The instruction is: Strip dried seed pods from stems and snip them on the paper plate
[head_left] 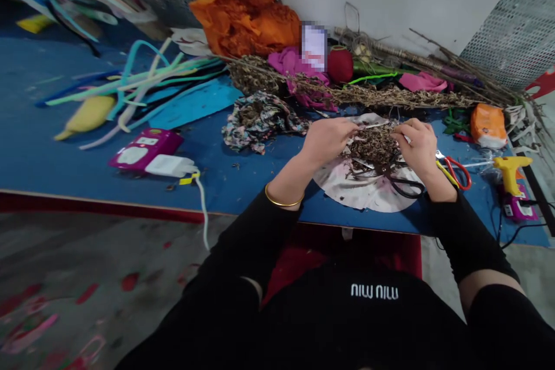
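Observation:
A round white cloth (368,199) lies spread near the table's front edge, with a heap of dried plant bits (372,145) on its middle. My left hand (330,137) is closed at the heap's left side, its fingertips pinching the cloth's raised far edge. On the right of the heap, my right hand (416,140) is closed with thumb and fingers together; what they pinch is too small to make out. Black-handled scissors (407,187) rest on the cloth, under the plant bits and beside my right wrist. Red-handled scissors (460,173) lie just right of that wrist.
A crumpled floral cloth (254,136) sits left of my left hand. Dried stems (390,97) run along the back. To the right are an orange packet (488,125) and a yellow glue gun (514,170). A purple box (147,149) and pipe-like foam strips (130,89) occupy the left.

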Demonstrator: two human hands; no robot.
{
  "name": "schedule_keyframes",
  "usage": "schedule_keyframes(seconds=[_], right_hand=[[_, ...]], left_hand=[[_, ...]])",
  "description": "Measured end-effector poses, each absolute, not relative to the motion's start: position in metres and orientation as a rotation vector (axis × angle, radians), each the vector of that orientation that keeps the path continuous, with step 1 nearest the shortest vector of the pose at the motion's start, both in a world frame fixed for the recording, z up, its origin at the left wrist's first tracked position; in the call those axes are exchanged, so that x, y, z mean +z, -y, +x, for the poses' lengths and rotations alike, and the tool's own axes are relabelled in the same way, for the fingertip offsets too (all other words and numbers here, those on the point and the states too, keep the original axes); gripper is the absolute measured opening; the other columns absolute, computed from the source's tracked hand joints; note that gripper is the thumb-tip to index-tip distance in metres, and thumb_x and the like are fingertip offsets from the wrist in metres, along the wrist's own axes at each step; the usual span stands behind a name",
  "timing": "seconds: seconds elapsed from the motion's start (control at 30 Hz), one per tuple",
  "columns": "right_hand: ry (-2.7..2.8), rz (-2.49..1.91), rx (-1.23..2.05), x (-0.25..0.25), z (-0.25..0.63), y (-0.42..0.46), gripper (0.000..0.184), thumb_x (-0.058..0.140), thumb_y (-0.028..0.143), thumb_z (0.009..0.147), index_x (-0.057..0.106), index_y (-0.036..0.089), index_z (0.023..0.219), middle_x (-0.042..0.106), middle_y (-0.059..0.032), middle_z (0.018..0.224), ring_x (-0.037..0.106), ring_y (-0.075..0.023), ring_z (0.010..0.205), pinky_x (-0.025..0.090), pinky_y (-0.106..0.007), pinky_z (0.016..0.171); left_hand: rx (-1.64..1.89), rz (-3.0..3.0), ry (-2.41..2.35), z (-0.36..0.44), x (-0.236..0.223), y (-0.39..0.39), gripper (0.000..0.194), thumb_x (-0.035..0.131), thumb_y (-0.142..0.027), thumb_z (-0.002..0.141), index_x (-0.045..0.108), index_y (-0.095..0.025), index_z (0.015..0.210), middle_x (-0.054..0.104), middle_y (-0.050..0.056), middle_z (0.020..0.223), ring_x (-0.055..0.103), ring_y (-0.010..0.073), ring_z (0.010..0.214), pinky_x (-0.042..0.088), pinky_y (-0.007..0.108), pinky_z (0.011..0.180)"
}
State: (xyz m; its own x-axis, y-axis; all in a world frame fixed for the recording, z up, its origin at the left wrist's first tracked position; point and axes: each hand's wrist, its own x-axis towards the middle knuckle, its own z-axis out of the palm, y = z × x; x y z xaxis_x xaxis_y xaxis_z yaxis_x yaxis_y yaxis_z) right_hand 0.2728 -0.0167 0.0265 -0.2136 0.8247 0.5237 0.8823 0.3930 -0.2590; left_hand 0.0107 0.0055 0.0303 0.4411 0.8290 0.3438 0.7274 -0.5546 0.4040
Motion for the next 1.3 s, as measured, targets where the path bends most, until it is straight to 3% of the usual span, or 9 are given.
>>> schedule_keyframes(seconds=[0.23, 0.43, 0.63, 0.77, 0.87, 0.97, 1.07, 1.17, 1.3], right_hand=[[1.961, -1.433, -0.174, 0.026, 0.261, 0.029, 0.025, 0.055, 0.030, 0.101, 0.074, 0.025, 0.086, 0.068, -0.0078, 0.093, 0.063, -0.0256, 0.092, 0.047, -0.043, 0.087], [1.956, -1.394, -0.308, 0.023, 0.238, 0.049, 0.030, 0.051, 0.032, 0.105, 0.072, 0.023, 0.086, 0.066, -0.0095, 0.090, 0.060, -0.0264, 0.091, 0.043, -0.046, 0.091], [1.915, -1.391, -0.364, 0.027, 0.242, 0.049, 0.030, 0.051, 0.035, 0.106, 0.072, 0.024, 0.088, 0.067, -0.0103, 0.091, 0.060, -0.0269, 0.091, 0.043, -0.048, 0.092], [1.837, -1.410, -0.400, 0.029, 0.249, 0.044, 0.032, 0.050, 0.038, 0.107, 0.072, 0.025, 0.088, 0.065, -0.0092, 0.089, 0.060, -0.0267, 0.090, 0.044, -0.049, 0.094], [1.890, -1.408, -0.417, 0.024, 0.244, 0.046, 0.032, 0.049, 0.037, 0.106, 0.071, 0.025, 0.087, 0.065, -0.0093, 0.088, 0.059, -0.0266, 0.090, 0.043, -0.049, 0.096], [2.029, -1.401, -0.459, 0.017, 0.235, 0.050, 0.033, 0.048, 0.036, 0.106, 0.071, 0.024, 0.085, 0.065, -0.0102, 0.088, 0.057, -0.0267, 0.090, 0.041, -0.051, 0.097], [2.147, -1.395, -0.505, 0.009, 0.226, 0.054, 0.032, 0.046, 0.033, 0.107, 0.074, 0.022, 0.095, 0.068, -0.0123, 0.095, 0.058, -0.0275, 0.093, 0.040, -0.051, 0.099], [2.247, -1.368, -0.457, 0.005, 0.217, 0.057, 0.033, 0.046, 0.034, 0.107, 0.075, 0.020, 0.114, 0.072, -0.0158, 0.109, 0.060, -0.0292, 0.100, 0.040, -0.053, 0.103], [2.338, -1.298, -0.316, 0.019, 0.220, 0.056, 0.040, 0.050, 0.043, 0.106, 0.071, 0.019, 0.131, 0.071, -0.0184, 0.128, 0.062, -0.0319, 0.115, 0.042, -0.052, 0.104]], left_hand=[[0.944, 2.336, -1.491, 0.024, 0.027, 0.002, 0.036, 0.048, -0.030, 0.103, 0.083, -0.021, 0.098, 0.084, 0.010, 0.099, 0.076, 0.0264, 0.095, 0.053, 0.035, 0.085], [1.085, 2.125, -1.587, 0.036, 0.032, 0.009, 0.034, 0.051, -0.027, 0.103, 0.077, -0.020, 0.081, 0.081, 0.008, 0.083, 0.075, 0.0245, 0.085, 0.053, 0.034, 0.085], [1.160, 1.865, -1.447, 0.028, 0.034, 0.000, 0.030, 0.057, -0.036, 0.105, 0.079, -0.017, 0.112, 0.084, 0.009, 0.097, 0.076, 0.0193, 0.081, 0.055, 0.027, 0.078], [1.075, 1.771, -1.382, 0.023, 0.038, -0.003, 0.030, 0.058, -0.034, 0.104, 0.079, -0.015, 0.095, 0.083, 0.009, 0.090, 0.076, 0.0178, 0.074, 0.054, 0.025, 0.068], [0.986, 1.457, -1.194, 0.031, 0.042, 0.003, 0.022, 0.060, -0.026, 0.103, 0.077, -0.013, 0.108, 0.083, 0.011, 0.103, 0.076, 0.0157, 0.072, 0.053, 0.022, 0.058], [0.934, 1.159, -1.027, 0.044, 0.043, 0.012, 0.022, 0.059, -0.028, 0.106, 0.074, -0.014, 0.114, 0.081, 0.012, 0.111, 0.076, 0.0150, 0.076, 0.055, 0.023, 0.059], [0.927, 1.030, -0.946, 0.058, 0.037, 0.018, 0.025, 0.062, -0.036, 0.107, 0.073, -0.015, 0.100, 0.078, 0.007, 0.094, 0.070, 0.0120, 0.069, 0.057, 0.025, 0.063], [0.959, 1.005, -0.939, 0.067, 0.031, 0.021, 0.021, 0.070, -0.031, 0.102, 0.071, -0.015, 0.089, 0.072, 0.002, 0.079, 0.064, 0.0095, 0.065, 0.055, 0.024, 0.065], [0.980, 0.955, -1.013, 0.066, 0.032, 0.017, 0.018, 0.056, -0.017, 0.106, 0.068, -0.015, 0.092, 0.072, 0.003, 0.080, 0.066, 0.0106, 0.065, 0.054, 0.024, 0.065]])
